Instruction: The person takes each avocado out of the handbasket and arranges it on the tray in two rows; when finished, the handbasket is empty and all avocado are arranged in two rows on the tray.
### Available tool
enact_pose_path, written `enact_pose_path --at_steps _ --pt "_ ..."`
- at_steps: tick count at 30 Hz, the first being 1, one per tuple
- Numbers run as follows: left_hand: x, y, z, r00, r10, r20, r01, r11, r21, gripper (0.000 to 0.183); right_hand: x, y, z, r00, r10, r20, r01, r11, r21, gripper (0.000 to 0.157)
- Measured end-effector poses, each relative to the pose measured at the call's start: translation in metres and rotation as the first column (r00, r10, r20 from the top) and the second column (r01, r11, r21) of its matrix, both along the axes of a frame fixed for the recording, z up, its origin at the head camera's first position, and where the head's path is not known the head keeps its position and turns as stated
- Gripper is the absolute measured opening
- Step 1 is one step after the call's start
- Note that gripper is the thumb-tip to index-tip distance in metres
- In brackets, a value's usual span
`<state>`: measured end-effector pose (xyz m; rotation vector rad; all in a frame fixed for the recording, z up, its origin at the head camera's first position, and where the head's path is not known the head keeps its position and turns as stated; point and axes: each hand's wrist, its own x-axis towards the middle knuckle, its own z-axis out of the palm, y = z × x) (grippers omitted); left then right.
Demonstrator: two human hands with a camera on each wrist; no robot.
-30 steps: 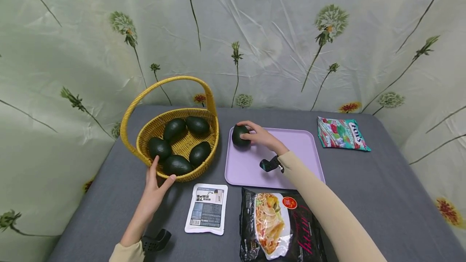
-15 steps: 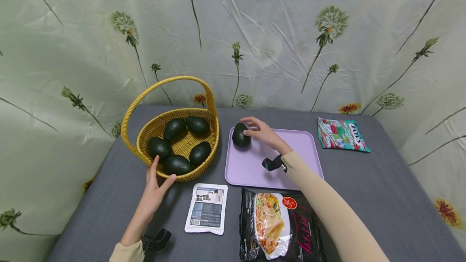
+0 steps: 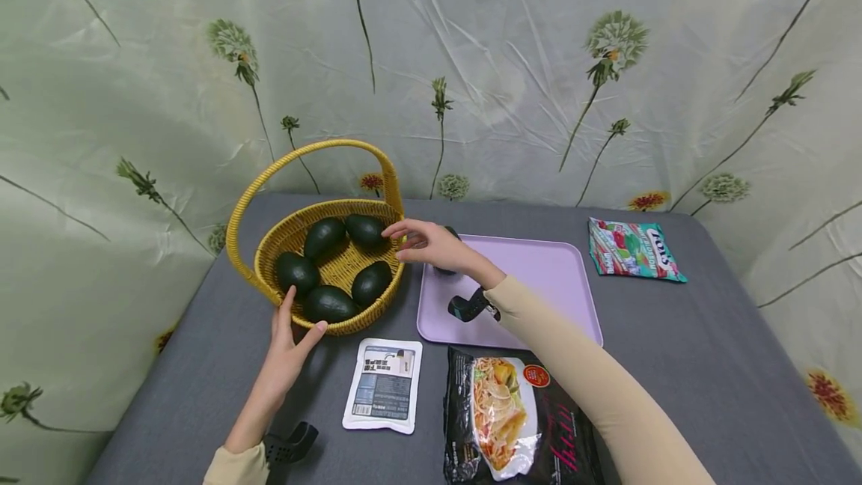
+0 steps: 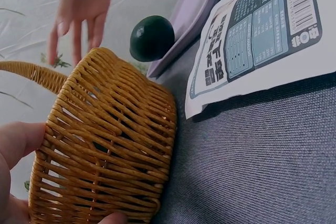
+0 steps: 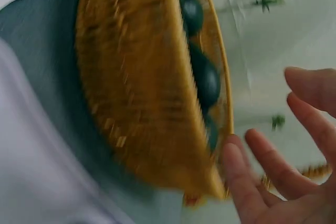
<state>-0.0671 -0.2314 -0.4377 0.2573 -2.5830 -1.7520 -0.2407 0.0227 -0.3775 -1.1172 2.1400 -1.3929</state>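
My left hand (image 3: 289, 346) holds the near left rim of a yellow woven basket (image 3: 269, 245), thumb and fingers spread along it. Several dark green avocados (image 3: 330, 304) lie inside. My right hand (image 3: 438, 245), fingers apart and holding nothing, hovers at the basket's right rim, its fingertips near the far right avocado (image 3: 366, 232). Behind that hand, mostly hidden in the head view, one more avocado (image 4: 152, 39) sits on the left part of a lilac tray (image 3: 532, 298). In the right wrist view, the basket (image 5: 136, 77) is blurred and the spread fingers (image 5: 236, 166) show beside its rim.
A white pouch (image 3: 384, 386) lies in front of the basket, and a black noodle bag (image 3: 498, 418) lies before the tray, partly under the right sleeve. Far right is a teal and red candy bag (image 3: 636, 249). A flowered curtain (image 3: 512, 96) hangs behind the grey table.
My right hand has let go of the avocado on the tray and moved left to the basket's rim. The left hand keeps its place on the basket.
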Motion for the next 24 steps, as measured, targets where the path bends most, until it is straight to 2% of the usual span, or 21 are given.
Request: enact_pose_path --at_steps 3,6,10,13,18,24 --pt "0.000 0.000 0.000 1.000 0.000 -0.002 0.000 1.000 0.001 0.084 0.006 -0.017 0.004 0.998 0.050 0.031 -0.052 0.996 0.077 0.042" --pt "-0.001 0.000 -0.001 1.000 -0.002 -0.004 0.002 1.000 0.007 0.084 0.009 -0.031 0.006 0.997 0.071 0.028 -0.075 0.979 0.187 0.044" --pt "0.000 0.000 0.000 1.000 -0.002 -0.002 0.002 1.000 0.011 0.084 0.010 -0.046 0.009 0.991 0.121 -0.053 -0.098 0.942 0.322 0.048" --pt "0.000 0.001 0.000 1.000 0.004 0.007 -0.004 1.000 0.008 0.083 0.009 -0.056 0.009 0.986 0.148 -0.072 -0.112 0.923 0.368 0.051" --pt "0.000 0.000 0.000 1.000 0.010 0.011 -0.010 1.000 0.007 0.083 0.011 -0.072 0.002 0.983 0.169 -0.076 -0.126 0.909 0.398 0.054" --pt "0.000 0.000 -0.001 1.000 0.010 0.000 -0.010 1.000 0.002 0.083 0.015 -0.084 -0.005 0.983 0.169 -0.074 -0.111 0.861 0.497 0.051"
